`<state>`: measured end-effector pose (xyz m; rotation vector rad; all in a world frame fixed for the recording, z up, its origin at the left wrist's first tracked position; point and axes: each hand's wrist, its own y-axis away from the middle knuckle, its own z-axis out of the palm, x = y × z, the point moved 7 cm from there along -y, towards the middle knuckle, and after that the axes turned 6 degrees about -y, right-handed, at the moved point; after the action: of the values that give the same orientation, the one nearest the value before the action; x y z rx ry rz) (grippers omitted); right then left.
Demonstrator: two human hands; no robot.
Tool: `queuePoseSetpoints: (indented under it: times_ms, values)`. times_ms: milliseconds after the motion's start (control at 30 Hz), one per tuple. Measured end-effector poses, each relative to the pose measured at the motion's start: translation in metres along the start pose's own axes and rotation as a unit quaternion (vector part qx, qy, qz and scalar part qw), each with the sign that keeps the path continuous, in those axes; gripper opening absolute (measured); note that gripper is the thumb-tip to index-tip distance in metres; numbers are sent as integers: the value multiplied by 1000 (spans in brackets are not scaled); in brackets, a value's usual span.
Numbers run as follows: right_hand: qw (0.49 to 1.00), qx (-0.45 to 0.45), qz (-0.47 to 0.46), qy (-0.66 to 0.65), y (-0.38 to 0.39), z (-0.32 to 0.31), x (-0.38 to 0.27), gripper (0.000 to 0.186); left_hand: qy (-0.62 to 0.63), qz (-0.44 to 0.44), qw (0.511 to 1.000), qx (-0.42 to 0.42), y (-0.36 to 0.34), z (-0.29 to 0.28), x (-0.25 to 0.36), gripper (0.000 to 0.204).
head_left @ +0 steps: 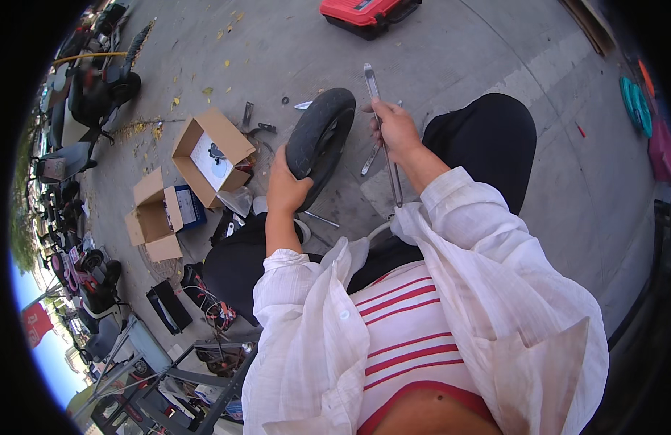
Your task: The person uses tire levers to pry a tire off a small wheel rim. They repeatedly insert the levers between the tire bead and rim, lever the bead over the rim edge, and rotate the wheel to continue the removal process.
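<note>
My left hand (288, 181) grips a small black tire (312, 130) by its near left side, with the thumb over the edge. The tire stands tilted, and its hollow inside faces right. To its right, my right hand (395, 130) is closed around a long metal tire lever (371, 83). One flat end of the lever points away from me, while the other reaches back toward my shirt. The lever and the tire are apart. Below my right hand, a wrench-like metal tool (370, 161) lies on the pavement, partly hidden. Another thin metal rod (322, 219) lies below the tire.
Two open cardboard boxes (241, 145) sit to the left, with a blue box (190, 206) beside them. A red tool case (364, 16) is at the far side. Parked scooters (96, 90) line the left edge. My bent knee (487, 138) is at the right.
</note>
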<state>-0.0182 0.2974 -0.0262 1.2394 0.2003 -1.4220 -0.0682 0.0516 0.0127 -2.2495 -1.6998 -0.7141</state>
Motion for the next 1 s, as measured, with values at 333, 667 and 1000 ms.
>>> queuePoseSetpoints:
  times_ms: [333, 667, 1000]
  values:
    - [849, -177, -347, 358, 44, 83, -58, 34, -58, -122, 983, 123, -22, -7, -23, 63]
    - [463, -170, -332, 804, 14, 116, -65, 33, -19, -119, 985, 122, -29, -11, -44, 58]
    - [406, -234, -332, 819, 13, 171, -17, 20, -2, -147, 978, 146, -25, -21, -61, 48]
